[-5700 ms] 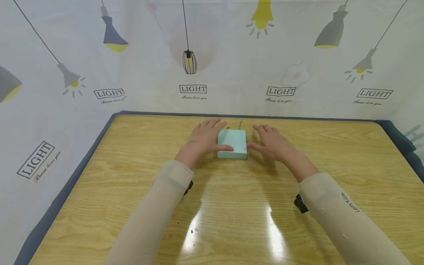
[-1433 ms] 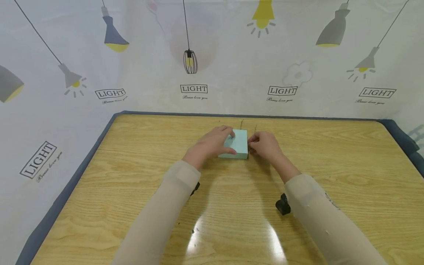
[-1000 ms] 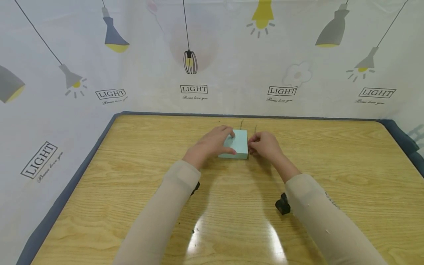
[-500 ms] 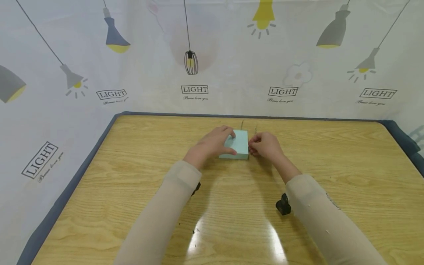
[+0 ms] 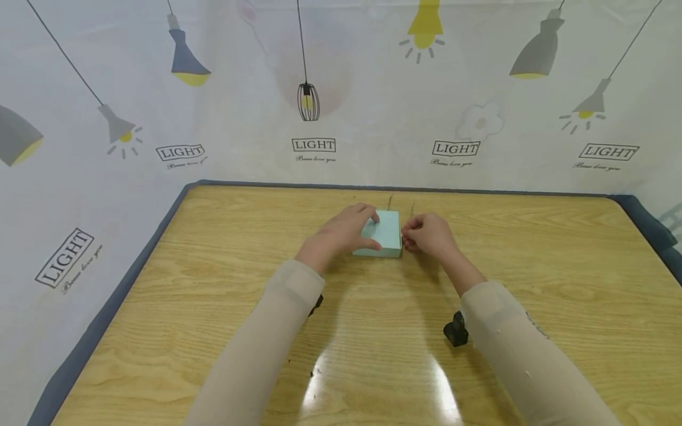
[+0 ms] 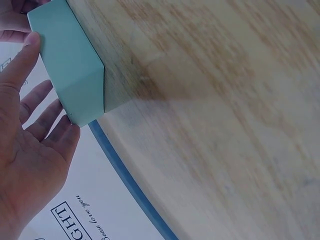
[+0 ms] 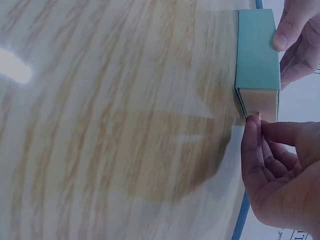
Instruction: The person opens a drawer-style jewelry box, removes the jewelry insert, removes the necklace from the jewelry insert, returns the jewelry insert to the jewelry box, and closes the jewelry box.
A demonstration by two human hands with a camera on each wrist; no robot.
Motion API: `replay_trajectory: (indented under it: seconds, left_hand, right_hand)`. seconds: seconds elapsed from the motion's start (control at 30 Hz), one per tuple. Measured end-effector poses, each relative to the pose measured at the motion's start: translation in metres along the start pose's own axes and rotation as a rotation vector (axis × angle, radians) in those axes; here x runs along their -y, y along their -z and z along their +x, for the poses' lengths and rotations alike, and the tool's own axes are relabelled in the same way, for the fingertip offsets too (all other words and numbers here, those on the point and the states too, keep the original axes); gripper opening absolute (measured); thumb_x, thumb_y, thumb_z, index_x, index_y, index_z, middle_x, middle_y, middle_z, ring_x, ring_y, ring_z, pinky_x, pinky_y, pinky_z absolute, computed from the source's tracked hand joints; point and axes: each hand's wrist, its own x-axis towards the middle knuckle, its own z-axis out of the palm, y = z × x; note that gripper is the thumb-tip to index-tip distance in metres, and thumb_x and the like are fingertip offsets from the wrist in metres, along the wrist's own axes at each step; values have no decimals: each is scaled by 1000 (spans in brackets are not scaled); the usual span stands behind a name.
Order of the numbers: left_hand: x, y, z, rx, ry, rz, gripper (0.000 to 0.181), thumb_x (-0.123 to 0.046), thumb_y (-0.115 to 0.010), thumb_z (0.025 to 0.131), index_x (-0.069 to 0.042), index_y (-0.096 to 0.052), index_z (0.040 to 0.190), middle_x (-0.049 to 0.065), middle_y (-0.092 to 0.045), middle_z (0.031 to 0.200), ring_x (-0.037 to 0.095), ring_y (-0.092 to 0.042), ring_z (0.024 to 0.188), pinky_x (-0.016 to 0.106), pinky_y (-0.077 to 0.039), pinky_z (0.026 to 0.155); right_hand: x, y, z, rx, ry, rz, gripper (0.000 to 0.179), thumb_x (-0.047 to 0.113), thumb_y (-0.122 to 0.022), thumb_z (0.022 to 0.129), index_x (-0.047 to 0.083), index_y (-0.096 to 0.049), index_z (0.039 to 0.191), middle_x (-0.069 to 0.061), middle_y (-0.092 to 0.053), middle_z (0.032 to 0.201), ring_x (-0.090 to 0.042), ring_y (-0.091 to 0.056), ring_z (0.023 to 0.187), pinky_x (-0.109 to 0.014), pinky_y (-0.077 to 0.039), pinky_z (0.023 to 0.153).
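Note:
A mint-green box (image 5: 385,232) lies flat near the table's far edge. My left hand (image 5: 341,228) holds it from the left, thumb at the near top edge and fingertips on the top. In the left wrist view, that hand's fingers (image 6: 47,120) bend over the box's upper edge. At the right end, my right hand (image 5: 428,234) pinches something small, mostly covered by the fingertips. The right wrist view shows a pale end panel (image 7: 260,102) inside the green cover, with the right thumb and index finger pinched at its lower edge.
The wooden table (image 5: 351,331) has thin dark marks (image 5: 412,208) behind the box and small dark specks (image 5: 311,374) nearer me. A white cloth wall (image 5: 373,118) printed with lamps stands behind. Black wrist cameras (image 5: 456,330) sit under the sleeves.
From spread fingers around the box, my left hand has settled onto its top and my right hand has closed to a pinch. Lately the right fingers and the box's right edge shift slightly right.

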Motion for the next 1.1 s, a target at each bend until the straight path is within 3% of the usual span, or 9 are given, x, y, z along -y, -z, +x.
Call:
replay_trajectory:
  seconds: [1.1]
  left_hand:
    - [3,-3,0,-15,-21,-5,59,-44,-72,89,-18,-50,137,3,-38,156,22,-35,146,37,-35,121]
  right_hand:
    - [-2,2,2,-11,6,12,20,7,-57,100,-8,-66,109,-20,-73,102,-5,-66,68,-22,-61,68]
